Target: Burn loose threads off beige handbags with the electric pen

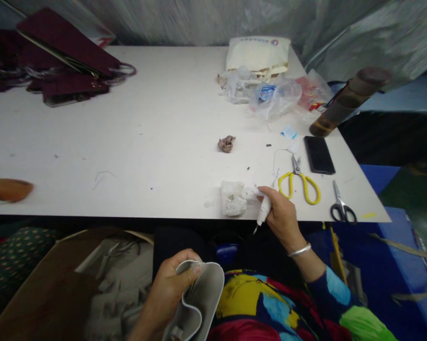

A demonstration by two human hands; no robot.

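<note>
My left hand [178, 279] is closed on the rim of a light grey pouch [211, 289], low in front of my body. The pouch's mouth gapes upward, and its lower end runs out of view. Beyond the table's front edge, my right hand [282, 215] grips a white pen-shaped tool [265, 208] with a thin metal tip pointing down and toward me. Just left of that hand, a whitish, translucent block [233, 198] with a dark spot lies on the table. Yellow-handled scissors [298, 182] rest to the right, their blades pointing away.
On the white table [164, 118] lie a phone [319, 155], small black scissors [342, 206] and a crumpled brown lump [226, 143]. A dark bottle [348, 102] and plastic bags [277, 97] stand at the back right. Maroon bags [71, 52] occupy the far left. Grey pieces [117, 284] fill a box below.
</note>
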